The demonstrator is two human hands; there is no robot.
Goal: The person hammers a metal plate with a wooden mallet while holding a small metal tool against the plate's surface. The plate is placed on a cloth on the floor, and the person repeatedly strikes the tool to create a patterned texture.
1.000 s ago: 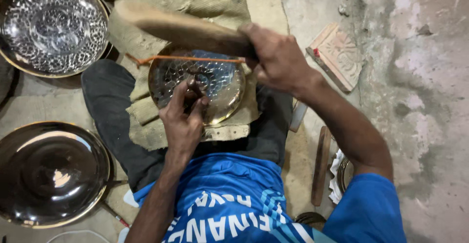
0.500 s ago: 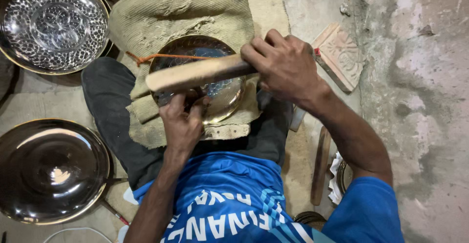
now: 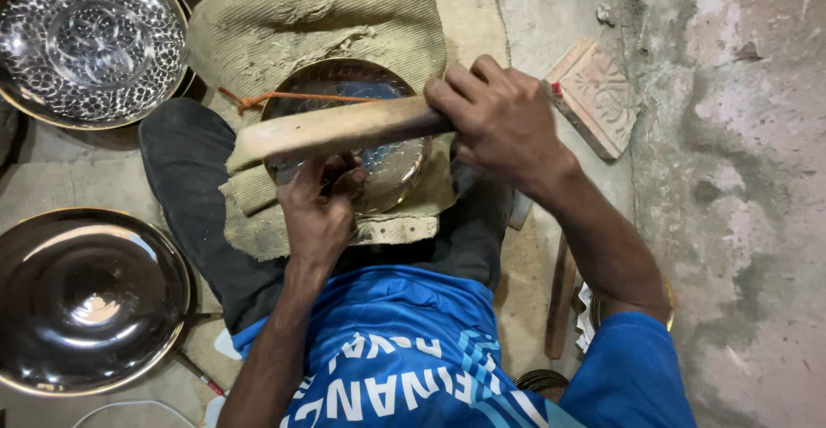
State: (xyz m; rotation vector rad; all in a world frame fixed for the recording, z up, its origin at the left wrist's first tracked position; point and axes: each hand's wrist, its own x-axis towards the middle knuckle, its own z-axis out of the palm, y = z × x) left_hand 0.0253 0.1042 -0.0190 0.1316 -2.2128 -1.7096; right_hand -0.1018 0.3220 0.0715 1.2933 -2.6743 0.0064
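Plate (image 3: 391, 166) under wooden bat (image 3: 335, 129), r. hand (image 3: 499, 114) fisted on bat, l. hand (image 3: 314, 209) pinching small tool on plate.

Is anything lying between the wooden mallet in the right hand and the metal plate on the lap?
Only the left hand, which rests on the metal plate directly under the wooden mallet gripped by the right hand. An orange string crosses the plate's far rim.

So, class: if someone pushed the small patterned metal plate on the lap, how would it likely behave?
The small metal plate looks thin and stiff, so probably light. Its shiny face suggests it could slip, though the coarse cloth under it likely grips. The left hand rests on it, the right hand holds the wooden stick.
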